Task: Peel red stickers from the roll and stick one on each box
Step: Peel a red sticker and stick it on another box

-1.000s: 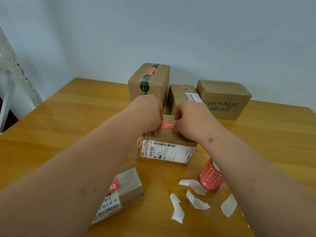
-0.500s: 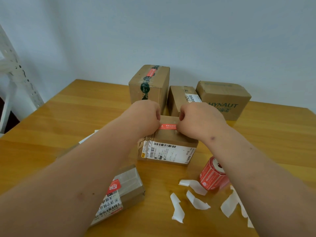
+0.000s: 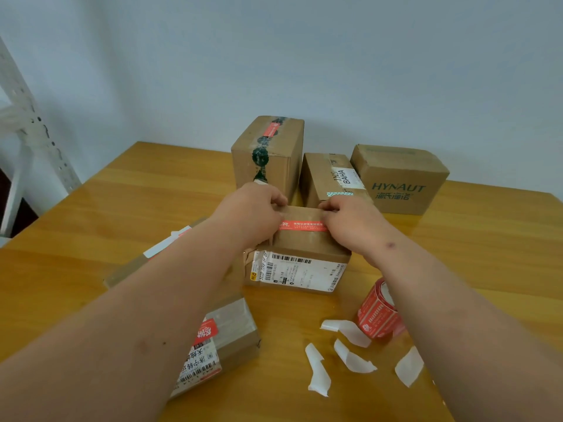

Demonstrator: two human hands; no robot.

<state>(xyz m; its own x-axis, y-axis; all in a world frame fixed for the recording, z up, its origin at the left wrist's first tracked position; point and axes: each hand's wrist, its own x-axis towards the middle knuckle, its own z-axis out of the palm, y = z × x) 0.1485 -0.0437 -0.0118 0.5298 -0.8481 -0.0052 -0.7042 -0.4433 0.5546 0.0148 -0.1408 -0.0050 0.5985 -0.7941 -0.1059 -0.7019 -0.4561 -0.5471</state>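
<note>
- Left hand (image 3: 254, 213): fingers curled, pressing the left end of the red sticker (image 3: 304, 226).
- Right hand (image 3: 350, 219): likewise on the right end.
- Sticker: flat strip across the top of the centre box (image 3: 300, 260).
- Step: smoothing down; next, the sticker roll (image 3: 377, 315) at 5 o'clock, then likely the unstickered HYNAUT box (image 3: 399, 181) at 1 o'clock.

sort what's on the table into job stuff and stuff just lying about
Job: red sticker on the middle box, under the left hand and right hand; sticker roll; HYNAUT box.
Lying about: white backing scraps; white rack.
</note>
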